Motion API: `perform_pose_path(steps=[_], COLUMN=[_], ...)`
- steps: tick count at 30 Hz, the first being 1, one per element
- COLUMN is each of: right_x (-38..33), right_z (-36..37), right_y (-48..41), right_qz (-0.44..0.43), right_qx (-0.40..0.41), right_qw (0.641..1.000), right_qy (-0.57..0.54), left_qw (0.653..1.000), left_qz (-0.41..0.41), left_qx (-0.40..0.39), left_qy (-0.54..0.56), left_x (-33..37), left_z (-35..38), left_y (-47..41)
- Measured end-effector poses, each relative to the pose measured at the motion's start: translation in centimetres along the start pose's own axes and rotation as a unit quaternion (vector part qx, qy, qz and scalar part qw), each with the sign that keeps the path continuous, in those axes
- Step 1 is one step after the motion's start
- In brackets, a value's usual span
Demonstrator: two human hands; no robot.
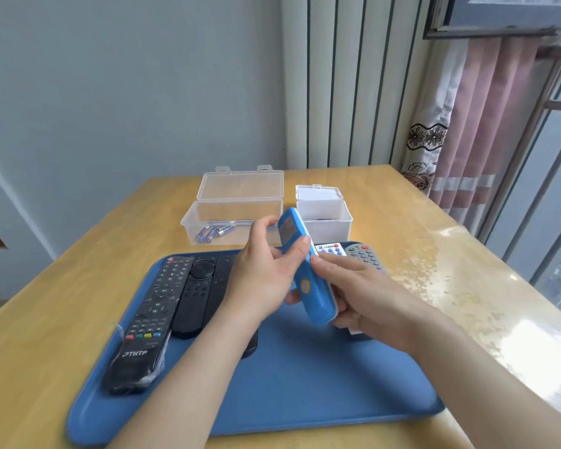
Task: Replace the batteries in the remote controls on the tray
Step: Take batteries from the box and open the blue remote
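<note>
While the blue remote (pixel 305 267) hangs tilted above the tray (pixel 305 384), long axis pointing away, the left hand (pixel 266 277) grips its middle and the right hand (pixel 363 293) clasps its near end.

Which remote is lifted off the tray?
The blue remote, held by left hand and right hand; the black remotes and grey remote lie on the tray.

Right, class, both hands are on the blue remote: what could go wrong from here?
1. Left hand and right hand hold the blue remote tilted above the tray; a slip could drop it onto the grey remote.
2. The clear box, holding batteries, and white box stand open side by side; old and new cells could get mixed.
</note>
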State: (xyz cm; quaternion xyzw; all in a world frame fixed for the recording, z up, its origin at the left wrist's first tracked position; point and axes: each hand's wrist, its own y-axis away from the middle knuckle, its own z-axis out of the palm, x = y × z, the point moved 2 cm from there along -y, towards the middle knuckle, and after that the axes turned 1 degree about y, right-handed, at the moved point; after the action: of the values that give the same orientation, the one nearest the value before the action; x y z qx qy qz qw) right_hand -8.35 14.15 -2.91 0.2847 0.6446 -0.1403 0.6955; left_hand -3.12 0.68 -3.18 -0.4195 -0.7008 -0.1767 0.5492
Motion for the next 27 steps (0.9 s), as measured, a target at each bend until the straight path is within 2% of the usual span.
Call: perform_pose_path(steps=[2,3,7,10,15,19,27], right_x=[-0.1,-0.2,-0.2,-0.3,0.0,-0.1,-0.7], right_z=[0.1,0.0,-0.7,-0.7,-0.7,-0.5,0.5], right_y=[-0.3,-0.4,-0.3,0.0,-0.2,0.1,0.7], right_qz=[-0.007,-0.002,0.009,-0.002,-0.053,-0.062,-0.094], right_qx=[0.026,0.043,0.099,0.095,0.118,0.139,0.166], right_qw=[0.996,0.992,0.983,0.985,0.989,0.988,0.981], right_qy=[-0.081,-0.116,-0.154,-0.142,-0.070,-0.037,-0.017], left_qw=[0.998,0.996,0.970,0.948,0.942,0.939,0.977], left_qz=[0.021,0.060,0.233,0.286,0.304,0.312,0.211], left_qx=[-0.002,0.013,0.031,0.025,0.027,0.034,-0.006], left_qy=[0.067,0.063,-0.052,-0.139,-0.142,-0.141,-0.028], left_x=[0.3,0.5,1.7,2.2,2.3,2.5,2.4], left_z=[0.2,0.1,0.1,0.6,0.4,0.3,0.2], left_y=[0.5,0.6,2.0,2.9,2.8,2.8,2.6])
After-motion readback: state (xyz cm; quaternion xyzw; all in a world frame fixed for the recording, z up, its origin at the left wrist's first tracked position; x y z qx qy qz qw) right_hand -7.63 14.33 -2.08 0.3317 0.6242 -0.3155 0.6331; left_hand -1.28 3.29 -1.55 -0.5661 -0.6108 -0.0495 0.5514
